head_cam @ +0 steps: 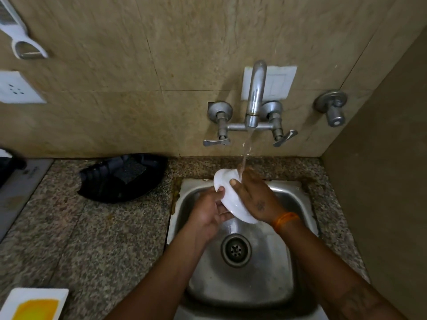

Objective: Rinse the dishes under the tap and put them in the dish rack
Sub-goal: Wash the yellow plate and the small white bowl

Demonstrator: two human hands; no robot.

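A white plate point(227, 197) is in the middle of the frame, held tilted over the metal sink point(272, 280). The left hand point(209, 212) holds the plate's lower left edge, with the thumb on top and the fingers curled under it. The right hand point(256, 195) lies flat on the plate with its fingers stretched out straight, pressing on the plate's right side. An orange band point(285, 219) goes around the right wrist.

Water point(246, 151) runs down from the silver tap point(255, 95) on the wall in the upper middle of the frame. The water lands on the top of the plate, right by the right hand's fingers.

In the sink there is a round drain point(235, 250) at the bottom, just below the hands. The sink is wet and has no other dishes that can be seen.

A black dish rack point(122, 176) sits on the speckled stone counter point(92, 239), left of the sink. Nothing can be seen in it.

In the lower left corner there is a white tray point(20, 296) holding something yellow point(35, 309).
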